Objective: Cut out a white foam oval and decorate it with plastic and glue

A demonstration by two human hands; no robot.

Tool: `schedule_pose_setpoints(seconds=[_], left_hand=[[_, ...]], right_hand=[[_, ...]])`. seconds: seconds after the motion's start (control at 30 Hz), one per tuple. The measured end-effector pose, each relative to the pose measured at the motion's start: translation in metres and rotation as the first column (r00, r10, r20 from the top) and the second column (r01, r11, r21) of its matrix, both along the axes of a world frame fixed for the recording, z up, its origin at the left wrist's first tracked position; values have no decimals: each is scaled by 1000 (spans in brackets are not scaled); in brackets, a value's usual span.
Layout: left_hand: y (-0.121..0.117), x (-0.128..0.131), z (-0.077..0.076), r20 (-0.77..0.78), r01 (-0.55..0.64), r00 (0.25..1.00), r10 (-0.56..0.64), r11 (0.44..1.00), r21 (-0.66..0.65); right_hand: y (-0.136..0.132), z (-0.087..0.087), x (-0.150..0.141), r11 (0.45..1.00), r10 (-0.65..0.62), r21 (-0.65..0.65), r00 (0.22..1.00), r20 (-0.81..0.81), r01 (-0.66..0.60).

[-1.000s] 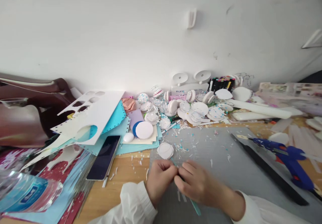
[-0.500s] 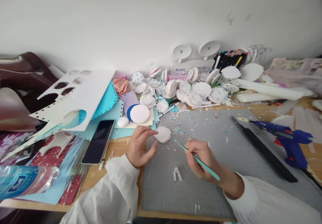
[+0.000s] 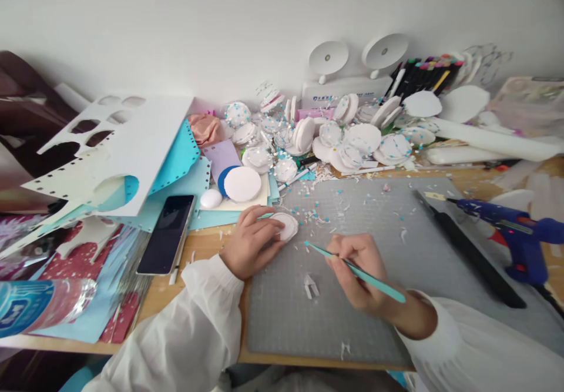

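My left hand (image 3: pixel 253 242) has its fingers and thumb closed on the left edge of a small round white disc (image 3: pixel 288 227), which lies at the upper left of the grey cutting mat (image 3: pixel 291 333). Turquoise tweezers (image 3: pixel 376 285) are pinched in my right hand (image 3: pixel 359 262), their tip pointing left toward the disc but apart from it. Tiny blue and white bits are scattered just right of the disc. A white paper scrap (image 3: pixel 311 287) rests on the mat between my hands.
A black-handled knife (image 3: pixel 473 251) and a blue glue gun (image 3: pixel 506 227) lie at the right. Behind the mat is a heap of white discs (image 3: pixel 361 138). At the left are a phone (image 3: pixel 166 236), cut-out sheets (image 3: pixel 154 139) and a bottle (image 3: pixel 39 304).
My left fingers have come down from over the disc and closed on its edge. My right hand still holds the tweezers beside it. The camera's view has shifted slightly.
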State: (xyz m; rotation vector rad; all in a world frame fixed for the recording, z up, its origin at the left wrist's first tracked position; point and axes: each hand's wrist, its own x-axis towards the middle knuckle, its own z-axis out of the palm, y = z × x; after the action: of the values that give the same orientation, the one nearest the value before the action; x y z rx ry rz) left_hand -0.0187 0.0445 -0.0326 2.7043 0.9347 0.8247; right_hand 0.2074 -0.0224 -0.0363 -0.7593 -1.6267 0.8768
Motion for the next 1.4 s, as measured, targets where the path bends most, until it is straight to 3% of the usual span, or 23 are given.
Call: schedule_pose_setpoints(seconds=[0.43,0.8,1.13,1.4], left_hand=[[-5,1,6,140,120,986,-96,977,-178],[8,-4,-4,101,315,946,-307,947,-71],[-2,2,2,244,252,944,-223,963,-93],[-5,6,2,231,259,942,-244,965,-41]], right_hand=[[0,7,-3,974,11,-225,992,-122,-38],[-2,6,3,931,41,-347,976,-214,-116],[-8,11,1,900,67,-391,947,-316,-194],[-6,11,-1,875,46,-448,953,-300,-183]])
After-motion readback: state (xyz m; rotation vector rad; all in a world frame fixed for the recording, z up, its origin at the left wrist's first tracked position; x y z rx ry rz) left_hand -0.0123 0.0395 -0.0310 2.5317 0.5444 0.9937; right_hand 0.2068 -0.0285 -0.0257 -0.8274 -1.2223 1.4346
